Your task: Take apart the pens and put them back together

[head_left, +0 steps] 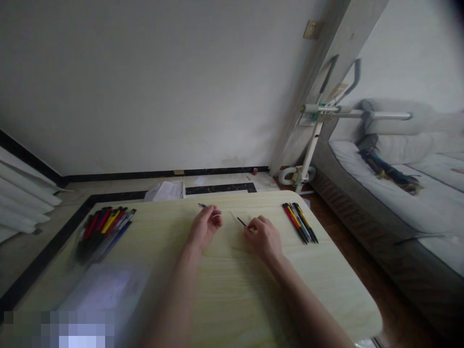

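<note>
My left hand (206, 224) is above the middle of the wooden table (232, 290), fingers curled and pinching a slim pen part (202, 205) with a dark bluish end. To its right, my right hand (264, 237) is closed on a thin black pen piece (241, 221), whose tip points up and left. A faint pale, thin stick (233, 215) shows between the hands; whether it is held or lying down I cannot tell. Beyond my right hand, several pens (300, 223) with red, yellow, grey and black barrels lie side by side.
A larger heap of pens (105, 229) lies at the table's left. Nearer me is a blurred clear plastic bag or sheet (105, 287). Papers in a box (165, 191) stand past the far edge. White exercise equipment (310, 150) and a grey sofa (398, 193) are at the right.
</note>
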A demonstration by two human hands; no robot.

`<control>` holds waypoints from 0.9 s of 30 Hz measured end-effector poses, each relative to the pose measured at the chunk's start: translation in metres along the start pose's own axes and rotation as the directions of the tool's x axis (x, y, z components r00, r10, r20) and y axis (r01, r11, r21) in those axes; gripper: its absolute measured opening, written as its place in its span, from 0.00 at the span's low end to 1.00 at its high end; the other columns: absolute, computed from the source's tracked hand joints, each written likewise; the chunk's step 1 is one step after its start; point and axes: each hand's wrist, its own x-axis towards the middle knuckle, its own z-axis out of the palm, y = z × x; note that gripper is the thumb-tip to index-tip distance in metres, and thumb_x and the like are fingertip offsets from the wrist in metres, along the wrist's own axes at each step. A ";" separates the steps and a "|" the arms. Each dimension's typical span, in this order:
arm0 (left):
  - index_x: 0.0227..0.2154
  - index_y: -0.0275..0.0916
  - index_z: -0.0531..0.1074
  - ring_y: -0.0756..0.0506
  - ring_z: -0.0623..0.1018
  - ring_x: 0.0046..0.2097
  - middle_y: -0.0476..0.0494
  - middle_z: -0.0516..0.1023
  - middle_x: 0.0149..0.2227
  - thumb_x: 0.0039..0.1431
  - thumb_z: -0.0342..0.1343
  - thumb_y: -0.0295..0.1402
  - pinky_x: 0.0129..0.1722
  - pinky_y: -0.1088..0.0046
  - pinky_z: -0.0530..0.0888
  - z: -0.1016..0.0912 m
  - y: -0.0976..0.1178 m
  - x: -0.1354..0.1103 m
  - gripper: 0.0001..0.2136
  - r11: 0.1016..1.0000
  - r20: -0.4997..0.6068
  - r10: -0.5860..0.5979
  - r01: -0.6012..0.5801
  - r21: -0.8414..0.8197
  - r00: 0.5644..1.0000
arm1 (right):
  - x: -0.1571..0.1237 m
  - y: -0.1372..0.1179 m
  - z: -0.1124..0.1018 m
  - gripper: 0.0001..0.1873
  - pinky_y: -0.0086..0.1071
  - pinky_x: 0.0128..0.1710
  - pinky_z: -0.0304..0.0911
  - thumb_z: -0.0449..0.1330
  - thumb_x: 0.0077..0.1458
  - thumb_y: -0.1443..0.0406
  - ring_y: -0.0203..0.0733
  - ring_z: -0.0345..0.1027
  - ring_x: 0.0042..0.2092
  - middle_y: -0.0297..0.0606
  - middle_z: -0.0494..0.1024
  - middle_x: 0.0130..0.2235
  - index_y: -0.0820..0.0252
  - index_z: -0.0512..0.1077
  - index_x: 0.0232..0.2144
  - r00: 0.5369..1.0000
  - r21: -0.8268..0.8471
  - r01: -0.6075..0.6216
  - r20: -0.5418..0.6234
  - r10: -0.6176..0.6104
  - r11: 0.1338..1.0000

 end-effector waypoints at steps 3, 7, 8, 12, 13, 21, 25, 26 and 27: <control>0.30 0.34 0.68 0.52 0.71 0.25 0.46 0.72 0.26 0.45 0.58 0.32 0.24 0.76 0.68 0.000 0.000 0.000 0.09 1.000 0.001 0.004 -0.004 -0.006 1.000 | -0.001 -0.001 0.000 0.03 0.27 0.25 0.50 0.58 0.45 0.66 0.37 0.61 0.30 0.35 0.69 0.27 0.56 0.68 0.22 1.000 -0.040 -0.001 0.015 0.001 0.999; 0.30 0.34 0.68 0.52 0.71 0.25 0.46 0.72 0.26 0.45 0.58 0.32 0.24 0.77 0.68 -0.001 0.000 0.000 0.09 1.000 0.000 -0.007 0.007 -0.022 1.000 | -0.002 -0.002 -0.001 0.03 0.27 0.24 0.49 0.58 0.44 0.65 0.37 0.61 0.29 0.34 0.68 0.27 0.56 0.68 0.21 0.999 -0.063 0.004 0.042 -0.002 0.998; 0.30 0.34 0.68 0.52 0.71 0.26 0.46 0.72 0.26 0.45 0.58 0.32 0.24 0.77 0.68 -0.001 0.000 0.000 0.09 1.000 0.003 -0.009 0.009 -0.024 1.000 | -0.002 -0.002 -0.001 0.03 0.27 0.24 0.49 0.58 0.44 0.65 0.36 0.61 0.29 0.34 0.68 0.27 0.56 0.68 0.21 0.999 -0.064 0.006 0.050 -0.003 0.998; 0.30 0.34 0.68 0.52 0.71 0.25 0.46 0.72 0.26 0.46 0.57 0.32 0.24 0.77 0.68 -0.001 -0.001 0.000 0.09 1.000 0.005 -0.004 0.004 -0.018 1.000 | -0.003 -0.002 -0.003 0.04 0.28 0.23 0.47 0.59 0.44 0.64 0.36 0.61 0.28 0.34 0.68 0.26 0.56 0.68 0.20 0.998 -0.065 0.013 0.063 -0.009 0.998; 0.30 0.34 0.68 0.52 0.71 0.25 0.46 0.72 0.26 0.47 0.57 0.32 0.24 0.77 0.68 -0.001 0.000 0.000 0.09 1.000 0.007 -0.003 0.003 -0.017 1.000 | -0.004 -0.003 -0.003 0.05 0.28 0.23 0.47 0.59 0.44 0.64 0.36 0.61 0.28 0.34 0.68 0.26 0.56 0.68 0.20 0.998 -0.068 0.015 0.067 -0.011 0.998; 0.31 0.34 0.68 0.52 0.71 0.25 0.46 0.71 0.26 0.48 0.56 0.32 0.25 0.76 0.68 -0.001 0.000 0.000 0.08 1.000 0.024 -0.006 0.006 -0.008 1.000 | -0.005 -0.004 -0.005 0.06 0.28 0.24 0.49 0.58 0.46 0.62 0.35 0.60 0.27 0.34 0.68 0.25 0.56 0.68 0.20 0.994 -0.052 0.033 0.109 -0.027 0.998; 0.31 0.34 0.67 0.52 0.71 0.26 0.46 0.71 0.26 0.48 0.56 0.32 0.25 0.76 0.68 -0.001 0.000 0.000 0.08 1.000 0.025 -0.011 0.011 -0.020 1.000 | -0.002 -0.005 -0.005 0.04 0.28 0.30 0.54 0.56 0.48 0.64 0.38 0.61 0.32 0.36 0.68 0.28 0.57 0.71 0.26 0.997 0.006 0.057 0.060 -0.057 0.998; 0.31 0.34 0.67 0.53 0.71 0.26 0.46 0.71 0.26 0.48 0.56 0.32 0.25 0.77 0.68 -0.001 0.000 0.000 0.08 1.000 0.027 -0.012 0.013 -0.023 1.000 | -0.002 -0.005 -0.005 0.05 0.29 0.32 0.55 0.56 0.48 0.65 0.39 0.61 0.34 0.37 0.68 0.30 0.57 0.71 0.27 0.997 0.014 0.064 0.043 -0.065 0.998; 0.31 0.34 0.67 0.53 0.71 0.26 0.47 0.71 0.26 0.48 0.56 0.32 0.25 0.77 0.68 -0.002 0.000 0.000 0.08 1.000 0.031 -0.014 0.015 -0.026 0.999 | -0.001 -0.005 -0.005 0.06 0.30 0.35 0.56 0.55 0.49 0.65 0.39 0.61 0.35 0.38 0.68 0.31 0.57 0.72 0.28 0.997 0.017 0.071 0.028 -0.072 0.997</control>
